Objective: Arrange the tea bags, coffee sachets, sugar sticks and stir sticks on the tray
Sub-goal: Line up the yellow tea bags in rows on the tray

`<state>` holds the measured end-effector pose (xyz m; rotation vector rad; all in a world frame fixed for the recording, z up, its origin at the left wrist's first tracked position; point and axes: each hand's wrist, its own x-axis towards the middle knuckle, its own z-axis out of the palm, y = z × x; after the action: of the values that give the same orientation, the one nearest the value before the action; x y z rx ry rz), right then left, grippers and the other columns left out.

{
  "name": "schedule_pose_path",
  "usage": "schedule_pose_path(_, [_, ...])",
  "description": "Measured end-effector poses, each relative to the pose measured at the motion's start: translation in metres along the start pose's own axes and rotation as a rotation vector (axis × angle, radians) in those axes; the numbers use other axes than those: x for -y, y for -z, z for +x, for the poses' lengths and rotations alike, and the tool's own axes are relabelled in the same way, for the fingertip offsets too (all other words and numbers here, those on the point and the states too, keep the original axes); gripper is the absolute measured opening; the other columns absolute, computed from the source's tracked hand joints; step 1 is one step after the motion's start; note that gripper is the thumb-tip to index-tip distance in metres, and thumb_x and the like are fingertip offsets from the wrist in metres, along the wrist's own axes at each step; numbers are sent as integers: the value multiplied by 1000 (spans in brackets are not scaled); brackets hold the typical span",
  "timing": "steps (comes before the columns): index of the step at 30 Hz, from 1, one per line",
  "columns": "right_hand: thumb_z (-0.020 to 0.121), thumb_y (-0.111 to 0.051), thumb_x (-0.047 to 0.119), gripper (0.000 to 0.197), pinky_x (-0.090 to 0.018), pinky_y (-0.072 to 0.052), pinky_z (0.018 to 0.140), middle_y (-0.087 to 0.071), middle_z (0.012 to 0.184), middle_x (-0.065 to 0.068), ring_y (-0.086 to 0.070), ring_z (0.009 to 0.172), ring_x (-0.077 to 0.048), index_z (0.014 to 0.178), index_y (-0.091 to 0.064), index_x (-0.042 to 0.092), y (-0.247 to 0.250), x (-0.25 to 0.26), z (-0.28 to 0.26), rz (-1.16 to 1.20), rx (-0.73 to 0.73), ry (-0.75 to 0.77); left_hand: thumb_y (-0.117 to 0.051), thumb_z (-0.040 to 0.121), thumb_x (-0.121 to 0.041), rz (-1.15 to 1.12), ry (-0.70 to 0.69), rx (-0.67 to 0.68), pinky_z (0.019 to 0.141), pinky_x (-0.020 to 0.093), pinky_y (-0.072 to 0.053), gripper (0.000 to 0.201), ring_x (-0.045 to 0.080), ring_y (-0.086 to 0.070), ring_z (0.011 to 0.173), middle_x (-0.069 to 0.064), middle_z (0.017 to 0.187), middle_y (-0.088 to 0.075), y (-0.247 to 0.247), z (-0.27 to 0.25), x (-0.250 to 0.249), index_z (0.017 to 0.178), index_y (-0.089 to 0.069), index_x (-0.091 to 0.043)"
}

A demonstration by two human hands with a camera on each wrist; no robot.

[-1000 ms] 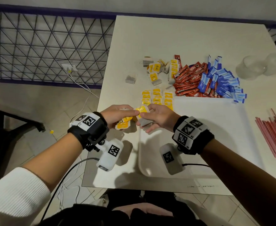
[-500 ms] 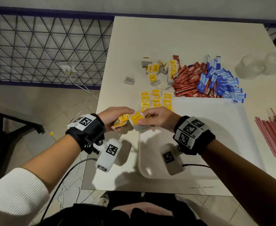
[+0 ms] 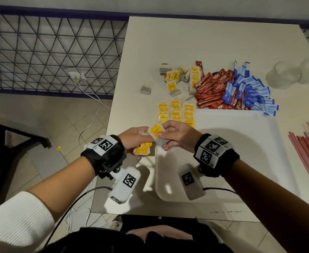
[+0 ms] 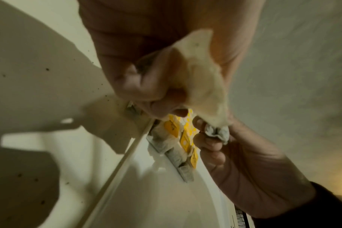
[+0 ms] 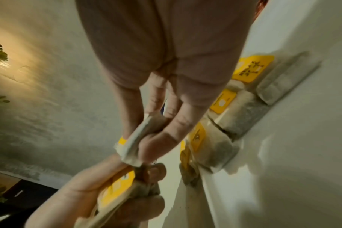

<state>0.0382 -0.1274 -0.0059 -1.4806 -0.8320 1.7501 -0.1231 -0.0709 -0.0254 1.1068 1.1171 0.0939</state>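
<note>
Tea bag handoff, now lifted toward the rows

Your right hand now pinches one tea bag, raised since a second ago; left hand curls round a small stack. Both above the white tray corner. Soft crumpled paper pouches, stiff yellow tags.

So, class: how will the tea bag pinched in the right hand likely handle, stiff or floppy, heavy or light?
Probably floppy: in the right wrist view the tea bag crumples inside the right hand grip. Likely light, since a fingertip pinch carries it. Its yellow tag looks stiffer and stays flat.
</note>
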Motion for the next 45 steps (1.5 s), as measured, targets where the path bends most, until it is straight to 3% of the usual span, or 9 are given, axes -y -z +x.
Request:
schedule_pose_path(4, [89, -56, 7, 24, -21, -55, 60, -61, 88, -11, -61, 60, -14, 112, -56, 0, 0, -8, 0, 9, 47, -37, -79, 52, -31, 49, 27, -20, 47, 16, -40, 34, 4, -52, 47, -5, 61, -59, -4, 4, 0, 81, -65, -22])
schedule_pose_path(10, [91, -52, 10, 6, -21, -44, 64, -49, 82, -8, -49, 76, -17, 90, -57, 7, 3, -15, -2, -88, 19, -66, -66, 85, -13, 239, 73, 21, 43, 11, -40, 8, 1, -52, 44, -10, 53, -60, -10, 5, -9, 91, -64, -16])
schedule_pose_path(15, [89, -58, 11, 22, -21, -39, 58, -46, 67, -4, -44, 62, -14, 67, -52, 9, 14, -21, -8, -131, -100, -64, -74, 77, -19, 319, 84, 1, 59, 22, -41, 14, 13, -50, 59, -11, 53, -59, -12, 4, -14, 69, -63, -23])
schedule_pose_path(22, [82, -66, 16, 42, -25, -27, 63, -23, 54, 2, -23, 54, -14, 56, -33, 13, 30, -33, -11, -436, -275, -28, -67, 46, -53, 413, -15, 150, 99, 42, -44, 23, 29, -63, 99, 13, 103, -70, -24, -2, -12, 63, -72, -40])
schedule_pose_path(30, [85, -62, 20, 38, -25, -31, 64, -42, 59, -1, -40, 71, -23, 54, -41, 13, 32, -25, -7, -806, -295, -44, -66, 40, -54, 495, -21, 2, 83, 40, -53, 20, 28, -64, 83, 6, 88, -69, -19, -1, -21, 56, -68, -43])
schedule_pose_path(34, [85, -63, 21, 34, -25, -41, 64, -52, 58, 3, -48, 58, -13, 54, -53, 14, 36, -19, -5, -843, -138, -167, -74, 75, -26, 539, -7, -77, 63, 29, -46, 27, 14, -52, 60, -3, 67, -59, -8, 2, -23, 52, -66, -36])
schedule_pose_path(39, [83, -62, 19, 37, -20, -35, 53, -47, 57, -1, -47, 62, -15, 50, -46, 15, 36, -11, 1, -869, -199, -184, -70, 80, -22, 550, -3, -81, 57, 25, -45, 20, 12, -51, 55, -4, 64, -58, -4, 5, -22, 64, -63, -32])
schedule_pose_path(43, [85, -61, 18, 30, -24, -36, 72, -48, 72, -3, -44, 82, -19, 60, -44, 15, 32, -7, 5, -928, -262, -137, -71, 79, -27, 563, -24, -71, 68, 28, -47, 15, 16, -56, 71, 0, 79, -62, -7, 7, -23, 67, -62, -32])
schedule_pose_path(45, [86, -61, 18, 10, -27, -39, 80, -58, 92, -6, -44, 88, -18, 86, -60, 8, 31, -5, 4, -925, -294, -98, -71, 78, -30, 590, -25, -72, 80, 32, -48, 14, 20, -60, 85, 4, 93, -65, -9, 9, -23, 68, -62, -33])
